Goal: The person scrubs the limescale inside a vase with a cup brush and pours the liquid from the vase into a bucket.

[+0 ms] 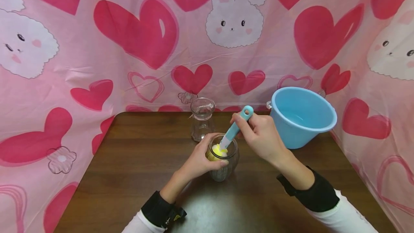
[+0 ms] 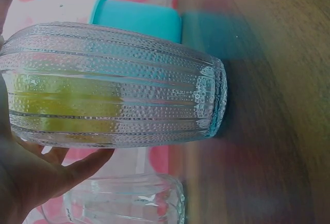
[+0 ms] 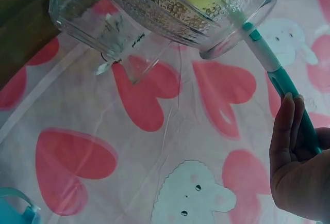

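A textured glass jar (image 1: pixel 224 164) stands on the dark wooden table (image 1: pixel 136 161). My left hand (image 1: pixel 203 159) grips its upper side; the left wrist view shows the jar (image 2: pixel 113 87) close up, with yellow sponge inside. My right hand (image 1: pixel 258 136) holds the teal handle of a bottle brush (image 1: pixel 235 128). The brush's yellow sponge head (image 1: pixel 218 151) sits in the jar's mouth. In the right wrist view the fingers (image 3: pixel 286 131) curl round the brush handle (image 3: pixel 289 90), which runs into the jar (image 3: pixel 196 7).
A second, empty glass jar (image 1: pixel 202 118) stands just behind the held one. A light blue plastic basin (image 1: pixel 300 116) with some water sits at the table's back right. A pink heart-and-bunny cloth (image 1: pixel 145 46) hangs all around the table.
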Available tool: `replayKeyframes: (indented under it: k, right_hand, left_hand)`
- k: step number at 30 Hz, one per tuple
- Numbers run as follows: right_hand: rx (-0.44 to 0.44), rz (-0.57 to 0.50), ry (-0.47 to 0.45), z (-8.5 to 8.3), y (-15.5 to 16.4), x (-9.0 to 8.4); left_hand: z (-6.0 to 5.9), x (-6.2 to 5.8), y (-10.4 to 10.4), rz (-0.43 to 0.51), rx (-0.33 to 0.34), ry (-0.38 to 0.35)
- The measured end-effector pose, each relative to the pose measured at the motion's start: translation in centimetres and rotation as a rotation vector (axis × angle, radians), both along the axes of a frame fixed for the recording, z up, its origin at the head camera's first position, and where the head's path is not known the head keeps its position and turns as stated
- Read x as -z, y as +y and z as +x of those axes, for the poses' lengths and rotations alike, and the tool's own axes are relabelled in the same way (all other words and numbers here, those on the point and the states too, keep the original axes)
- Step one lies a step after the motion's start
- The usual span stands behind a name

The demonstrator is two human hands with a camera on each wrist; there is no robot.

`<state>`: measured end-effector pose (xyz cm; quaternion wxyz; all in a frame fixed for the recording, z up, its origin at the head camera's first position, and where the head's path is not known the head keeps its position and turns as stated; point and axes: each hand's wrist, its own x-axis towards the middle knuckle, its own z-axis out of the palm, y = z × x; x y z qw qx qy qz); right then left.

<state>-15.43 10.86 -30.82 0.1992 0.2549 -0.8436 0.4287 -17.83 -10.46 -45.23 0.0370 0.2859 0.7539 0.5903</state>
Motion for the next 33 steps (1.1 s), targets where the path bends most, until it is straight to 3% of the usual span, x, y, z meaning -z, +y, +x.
replayKeyframes:
  k: [5,9,16,24,33]
  right_hand:
    - [0.006,-0.014,0.128,0.3,0.4,-0.7]
    - [-0.011,-0.013,0.172,0.3,0.4,-0.7]
    - [-0.048,0.130,0.143,-0.1,0.2,0.8]
    - [-0.003,0.139,0.143,0.2,0.9,-0.9]
    - [-0.049,0.218,0.002,0.6,0.5,-0.6]
  left_hand:
    - [0.0,0.0,0.1,0.009,-0.004,0.008]
    - [0.0,0.0,0.0,0.010,-0.006,0.009]
    - [0.1,0.0,0.0,0.007,0.010,0.012]
    - [0.2,-0.1,0.0,-0.005,-0.018,0.004]
    - [0.1,-0.1,0.0,-0.003,0.003,-0.008]
